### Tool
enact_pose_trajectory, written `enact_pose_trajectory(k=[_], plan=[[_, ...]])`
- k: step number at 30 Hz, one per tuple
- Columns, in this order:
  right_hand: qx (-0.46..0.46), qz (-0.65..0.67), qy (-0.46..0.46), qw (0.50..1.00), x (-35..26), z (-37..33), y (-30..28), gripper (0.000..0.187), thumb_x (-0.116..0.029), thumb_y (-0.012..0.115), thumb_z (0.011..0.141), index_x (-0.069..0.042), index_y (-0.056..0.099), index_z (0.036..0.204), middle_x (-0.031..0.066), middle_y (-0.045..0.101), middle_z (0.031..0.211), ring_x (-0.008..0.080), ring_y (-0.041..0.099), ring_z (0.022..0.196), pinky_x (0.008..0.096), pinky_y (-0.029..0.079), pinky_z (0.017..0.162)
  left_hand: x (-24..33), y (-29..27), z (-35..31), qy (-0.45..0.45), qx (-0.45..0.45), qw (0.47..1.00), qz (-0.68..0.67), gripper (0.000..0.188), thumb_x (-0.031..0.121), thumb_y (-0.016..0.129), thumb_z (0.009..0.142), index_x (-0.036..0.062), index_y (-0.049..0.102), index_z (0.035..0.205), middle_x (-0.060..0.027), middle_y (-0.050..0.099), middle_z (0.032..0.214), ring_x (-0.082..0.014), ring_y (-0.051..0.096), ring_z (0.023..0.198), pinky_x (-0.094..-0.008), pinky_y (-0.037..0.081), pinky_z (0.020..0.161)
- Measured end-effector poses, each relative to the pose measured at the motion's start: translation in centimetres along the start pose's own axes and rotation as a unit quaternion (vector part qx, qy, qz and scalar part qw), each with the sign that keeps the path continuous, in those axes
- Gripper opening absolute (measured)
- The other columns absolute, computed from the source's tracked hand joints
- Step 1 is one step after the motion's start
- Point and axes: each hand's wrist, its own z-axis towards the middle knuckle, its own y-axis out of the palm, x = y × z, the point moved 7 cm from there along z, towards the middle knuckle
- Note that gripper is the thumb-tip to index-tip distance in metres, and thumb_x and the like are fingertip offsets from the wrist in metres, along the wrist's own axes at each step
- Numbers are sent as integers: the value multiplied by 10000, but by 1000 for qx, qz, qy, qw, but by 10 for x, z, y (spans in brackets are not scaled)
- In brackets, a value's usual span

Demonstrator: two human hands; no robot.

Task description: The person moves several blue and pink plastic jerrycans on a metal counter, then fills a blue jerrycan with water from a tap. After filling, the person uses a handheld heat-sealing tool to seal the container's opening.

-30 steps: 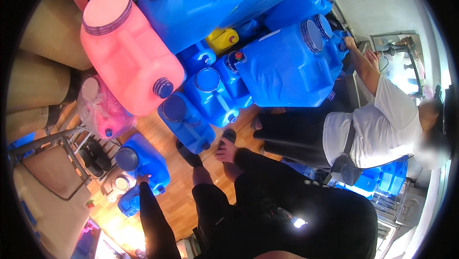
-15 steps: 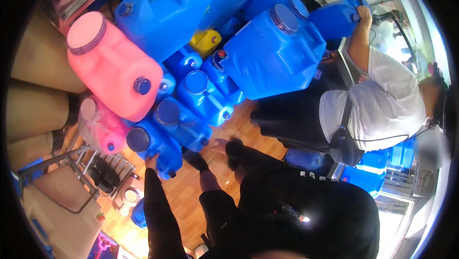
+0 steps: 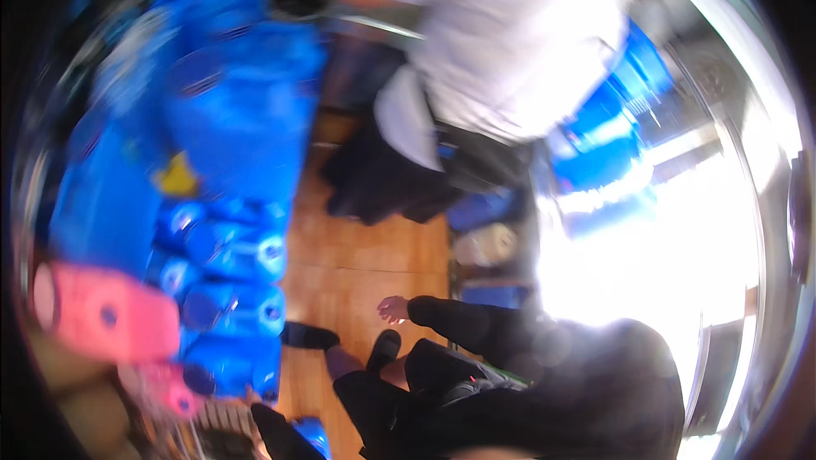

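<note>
My left hand [image 3: 252, 395] is at the near edge of the closest blue jug [image 3: 238, 360], which lies in a cluster of blue plastic jugs on the left; blur hides its fingers. Whether it grips the jug or only touches it, I cannot tell. My right hand [image 3: 393, 310] hangs over the wooden floor with its fingers loosely apart and holds nothing. A second blue jug [image 3: 234, 305] with a dark lid sits just beyond the closest one. To their left lies a large pink jug [image 3: 123, 316], with a smaller pink jug [image 3: 174, 392] below it.
A person in a white shirt [image 3: 510, 44] and dark apron stands ahead, face turned away. Large blue jugs [image 3: 238, 112] and a yellow container [image 3: 176, 176] fill the far left. Wooden floor [image 3: 365, 260] lies between my feet and the person. Blue containers [image 3: 595, 150] stand by bright glare on the right.
The view has swung to the right, so the jugs now sit further left. The person's arm has left the far blue jug's handle in view. My right hand now shows more fully.
</note>
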Motion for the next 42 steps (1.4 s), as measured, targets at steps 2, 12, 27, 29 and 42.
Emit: enact_pose_trajectory(k=[2,12,27,29,42], plan=[[5,119,-15,993,67,-32,-30,395,-329,690,898,-176,601,1251,43,711,1038,203,711,778,383,576,642,42,-14,-37,250,392,840,280,710,503,671,918,-61,501,1314,-230,639,1150,-354,652,960,-452,559,822],[215,541,113,805,396,-332,-50,222,-160,586,960,-64,617,1158,97,696,835,207,665,637,346,566,544,-55,159,-90,357,65,752,550,548,482,674,914,26,580,1204,-180,645,974,-311,642,773,-408,551,650],[377,354,213,829,324,-374,191,796,-774,624,762,-86,745,1143,170,726,1118,315,675,1055,412,510,950,-85,351,-210,96,-245,571,777,410,402,683,923,69,596,1145,-115,606,842,-243,576,634,-360,488,537],[533,439,155,706,347,-399,196,288,-295,726,838,-66,748,1012,150,750,948,272,712,826,396,572,731,-71,373,-209,88,-228,538,807,392,392,685,924,74,598,1138,-106,601,825,-234,568,615,-354,479,522],[695,707,-72,-114,722,-640,303,248,-231,655,892,-155,610,1123,48,598,1169,200,574,1125,402,546,757,-240,482,-237,14,-195,302,933,274,323,693,932,111,612,1087,-49,567,711,-175,511,495,-311,424,425]])
